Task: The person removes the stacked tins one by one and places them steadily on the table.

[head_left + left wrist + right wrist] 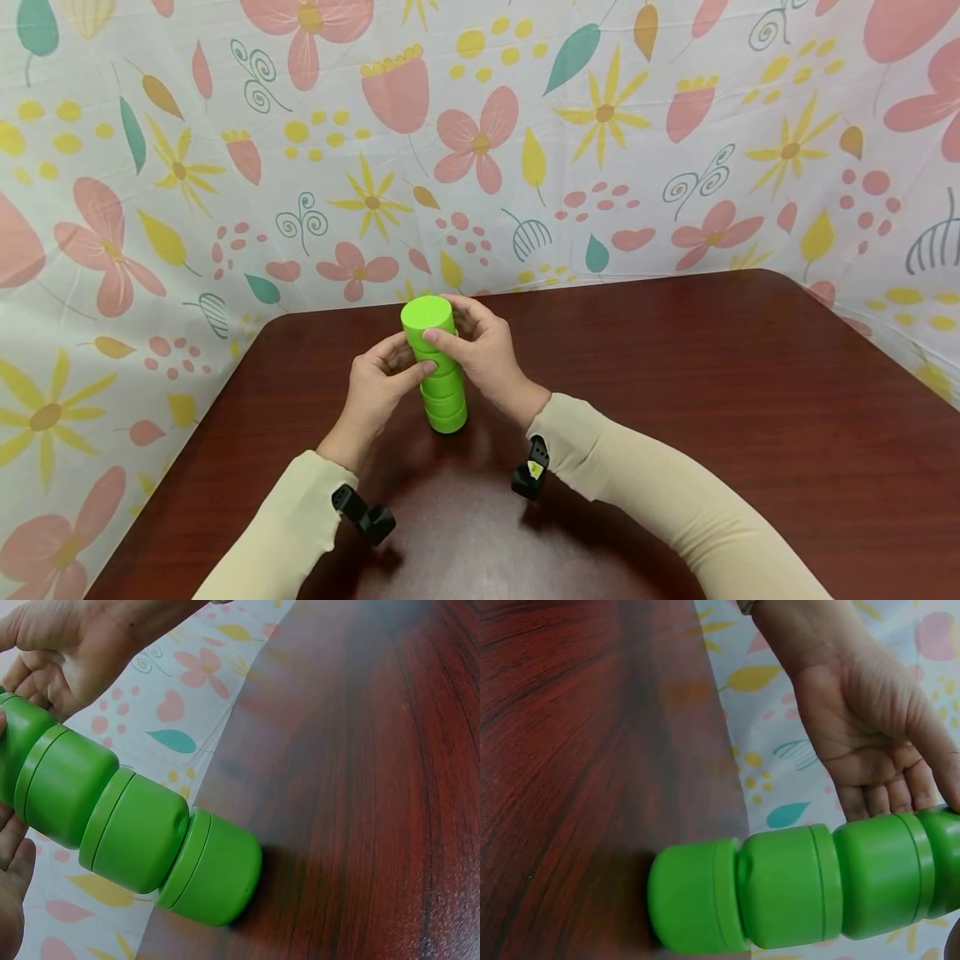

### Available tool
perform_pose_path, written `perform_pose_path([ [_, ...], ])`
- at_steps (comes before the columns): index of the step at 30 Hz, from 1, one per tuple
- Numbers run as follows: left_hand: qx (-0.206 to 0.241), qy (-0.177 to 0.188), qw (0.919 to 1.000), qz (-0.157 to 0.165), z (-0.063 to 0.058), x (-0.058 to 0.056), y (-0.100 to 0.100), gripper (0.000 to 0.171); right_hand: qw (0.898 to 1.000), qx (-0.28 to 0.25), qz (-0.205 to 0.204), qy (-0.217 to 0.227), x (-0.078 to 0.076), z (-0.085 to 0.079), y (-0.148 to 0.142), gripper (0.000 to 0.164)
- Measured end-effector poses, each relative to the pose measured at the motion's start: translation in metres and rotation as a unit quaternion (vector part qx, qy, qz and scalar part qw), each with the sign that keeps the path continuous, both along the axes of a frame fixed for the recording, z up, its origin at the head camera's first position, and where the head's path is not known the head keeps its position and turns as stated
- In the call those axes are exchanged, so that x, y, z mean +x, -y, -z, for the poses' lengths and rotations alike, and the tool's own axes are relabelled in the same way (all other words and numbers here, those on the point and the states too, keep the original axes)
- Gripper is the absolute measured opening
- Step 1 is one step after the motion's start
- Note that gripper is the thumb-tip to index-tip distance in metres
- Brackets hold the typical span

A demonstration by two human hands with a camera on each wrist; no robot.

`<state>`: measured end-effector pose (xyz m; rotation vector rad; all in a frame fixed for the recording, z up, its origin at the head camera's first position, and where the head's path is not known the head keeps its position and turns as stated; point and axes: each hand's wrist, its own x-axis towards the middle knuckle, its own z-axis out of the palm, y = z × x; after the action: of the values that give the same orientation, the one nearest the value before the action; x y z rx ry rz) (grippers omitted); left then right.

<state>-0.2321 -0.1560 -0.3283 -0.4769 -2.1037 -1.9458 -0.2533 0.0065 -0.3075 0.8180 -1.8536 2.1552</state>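
Observation:
Several green round jars with lids stand one on another in a column (444, 385), upright on the dark table. My right hand (491, 354) grips the top jar (426, 313), thumb on the near side and fingers round behind. Just below it, my left hand (375, 387) holds the column from the left with its thumb across the front; its fingers are partly hidden behind. The bottom jar (217, 871) rests on the wood in the left wrist view. In the right wrist view the stacked jars (784, 885) sit slightly off line from each other.
The reddish-brown table (675, 392) has rounded far corners, with its back edge a short way behind the column. A white floral cloth (480, 217) hangs behind and on both sides. Each sleeve has a black strap with a small device at the wrist.

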Motion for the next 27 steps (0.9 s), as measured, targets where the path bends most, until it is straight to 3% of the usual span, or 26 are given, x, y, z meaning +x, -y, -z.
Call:
perform_pose_path([
  [17,-0.003,0.005,1.0000,0.000,0.000,-0.001,0.002,0.046,0.999,-0.052,-0.009,-0.009,0.006,-0.022,-0.020,0.044],
  [27,0.002,0.004,1.0000,-0.002,0.000,-0.002,0.002,0.046,0.998,-0.056,0.024,-0.007,0.006,-0.012,-0.042,0.043],
])
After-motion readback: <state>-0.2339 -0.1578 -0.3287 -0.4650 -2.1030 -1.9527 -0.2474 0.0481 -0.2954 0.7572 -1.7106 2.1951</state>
